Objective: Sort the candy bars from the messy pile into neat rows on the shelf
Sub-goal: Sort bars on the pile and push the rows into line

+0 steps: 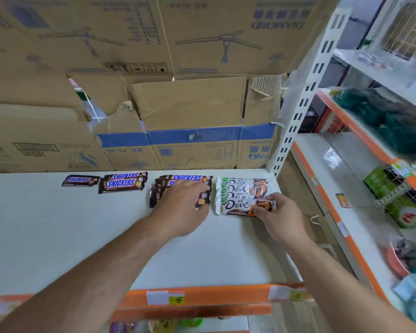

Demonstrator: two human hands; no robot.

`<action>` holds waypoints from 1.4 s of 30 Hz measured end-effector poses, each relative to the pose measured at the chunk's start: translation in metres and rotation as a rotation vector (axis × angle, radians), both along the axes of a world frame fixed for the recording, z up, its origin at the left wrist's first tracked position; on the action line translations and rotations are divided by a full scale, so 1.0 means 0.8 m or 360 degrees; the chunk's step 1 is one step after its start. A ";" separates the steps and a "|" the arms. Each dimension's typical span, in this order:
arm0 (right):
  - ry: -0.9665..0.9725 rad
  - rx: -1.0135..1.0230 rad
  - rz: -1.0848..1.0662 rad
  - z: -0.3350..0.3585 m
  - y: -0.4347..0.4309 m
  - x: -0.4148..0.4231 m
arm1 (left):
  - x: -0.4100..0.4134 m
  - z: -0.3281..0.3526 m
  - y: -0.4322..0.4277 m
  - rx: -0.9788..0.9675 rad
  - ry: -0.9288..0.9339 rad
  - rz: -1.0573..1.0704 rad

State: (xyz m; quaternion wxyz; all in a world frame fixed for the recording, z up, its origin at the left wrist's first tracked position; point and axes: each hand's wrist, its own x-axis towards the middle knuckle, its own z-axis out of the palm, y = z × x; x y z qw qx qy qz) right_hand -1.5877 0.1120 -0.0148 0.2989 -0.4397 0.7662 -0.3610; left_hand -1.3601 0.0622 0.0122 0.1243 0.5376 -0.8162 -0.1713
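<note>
Front Dove bar [240, 206] lies at near end of the Dove row [243, 187], far right on the shelf [82, 236], touching the bar behind. Right hand [277, 212] pinches its right end w/ thumb & fingers. Left hand [183, 207] rests flat, fingers fairly straight, on the Snickers stack [185, 177] just beside. Step, prob.: squaring up this Dove; no loose pile in view, so nearly done. Next: nudge it parallel, ends flush, w/o shoving the row.
</note>
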 end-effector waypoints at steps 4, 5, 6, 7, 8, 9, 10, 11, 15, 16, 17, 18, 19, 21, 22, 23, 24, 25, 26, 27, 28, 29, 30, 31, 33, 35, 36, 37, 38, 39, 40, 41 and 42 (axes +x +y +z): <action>0.0379 0.0063 0.0093 0.003 -0.004 -0.002 | -0.002 0.002 -0.001 0.0018 -0.0018 0.0047; 0.0438 0.0069 0.0117 0.002 -0.004 -0.003 | -0.002 0.002 0.000 0.0027 -0.0020 0.0056; 0.0484 0.0079 0.0134 0.001 -0.006 -0.003 | -0.002 0.003 0.000 0.0036 -0.0019 0.0065; 0.0529 0.0097 0.0142 0.000 -0.007 -0.003 | -0.002 0.003 0.000 0.0046 -0.0012 0.0076; 0.0572 0.0113 0.0143 -0.001 -0.009 -0.003 | -0.002 0.004 0.001 0.0054 -0.0003 0.0087; 0.0619 0.0121 0.0141 -0.002 -0.011 -0.003 | -0.002 0.004 0.001 0.0053 0.0002 0.0096; 0.0670 0.0119 0.0134 -0.004 -0.013 -0.004 | -0.001 0.004 0.002 0.0046 -0.0001 0.0105; 0.0719 0.0117 0.0129 -0.004 -0.014 -0.004 | 0.001 0.004 0.003 0.0038 -0.0002 0.0117; 0.1116 -0.0086 0.0159 -0.009 -0.011 0.001 | 0.010 0.004 0.010 0.0026 -0.0029 0.0157; 0.1193 -0.0167 0.0169 -0.010 -0.010 0.005 | 0.012 0.003 0.013 0.0024 -0.0042 0.0160; 0.1227 -0.0234 0.0192 -0.010 -0.009 0.010 | 0.014 0.002 0.016 0.0023 -0.0057 0.0160; 0.1232 -0.0283 0.0235 -0.010 -0.008 0.017 | 0.017 0.001 0.019 0.0019 -0.0076 0.0163; 0.1230 -0.0320 0.0301 -0.010 -0.007 0.024 | 0.019 -0.001 0.022 0.0006 -0.0098 0.0168; 0.1233 -0.0366 0.0479 -0.010 -0.003 0.044 | 0.029 -0.006 0.030 -0.0009 -0.0141 0.0196; 0.1241 -0.0370 0.0560 -0.011 0.000 0.052 | 0.033 -0.008 0.033 -0.0015 -0.0164 0.0199; 0.1253 -0.0364 0.0635 -0.010 0.004 0.062 | 0.038 -0.010 0.036 -0.0026 -0.0183 0.0194; 0.1264 -0.0355 0.0716 -0.010 0.008 0.074 | 0.047 -0.011 0.041 -0.0029 -0.0195 0.0200; 0.1270 -0.0339 0.0789 -0.009 0.011 0.085 | 0.055 -0.012 0.045 -0.0034 -0.0202 0.0205; 0.1265 -0.0331 0.0845 -0.007 0.015 0.098 | 0.064 -0.013 0.048 -0.0038 -0.0205 0.0216; 0.1252 -0.0329 0.0884 -0.005 0.018 0.112 | 0.075 -0.013 0.052 -0.0047 -0.0204 0.0230; 0.1233 -0.0328 0.0909 -0.002 0.021 0.125 | 0.087 -0.013 0.056 -0.0051 -0.0196 0.0246; 0.1209 -0.0331 0.0931 0.000 0.024 0.140 | 0.099 -0.012 0.059 -0.0057 -0.0185 0.0262; 0.1189 -0.0339 0.0958 0.002 0.027 0.155 | 0.113 -0.011 0.064 -0.0062 -0.0174 0.0277; 0.1184 -0.0346 0.0987 0.003 0.029 0.171 | 0.127 -0.010 0.068 -0.0069 -0.0167 0.0291; 0.1203 -0.0357 0.1045 0.006 0.035 0.206 | 0.161 -0.009 0.078 -0.0086 -0.0157 0.0324; 0.1183 -0.0369 0.1087 0.011 0.041 0.248 | 0.200 -0.008 0.090 -0.0096 -0.0140 0.0356; 0.1167 -0.0377 0.1102 0.015 0.044 0.270 | 0.221 -0.008 0.095 -0.0099 -0.0135 0.0371; 0.1157 -0.0386 0.1112 0.018 0.048 0.295 | 0.243 -0.007 0.101 -0.0106 -0.0132 0.0387; 0.1152 -0.0396 0.1121 0.021 0.052 0.320 | 0.267 -0.005 0.107 -0.0114 -0.0129 0.0406; 0.1150 -0.0406 0.1125 0.024 0.056 0.345 | 0.290 -0.003 0.113 -0.0127 -0.0130 0.0428; 0.1150 -0.0417 0.1130 0.027 0.059 0.371 | 0.314 0.000 0.119 -0.0138 -0.0132 0.0449; 0.1152 -0.0427 0.1139 0.029 0.061 0.397 | 0.340 0.002 0.126 -0.0145 -0.0133 0.0469; 0.1151 -0.0426 0.1156 0.032 0.063 0.423 | 0.366 0.004 0.132 -0.0146 -0.0130 0.0489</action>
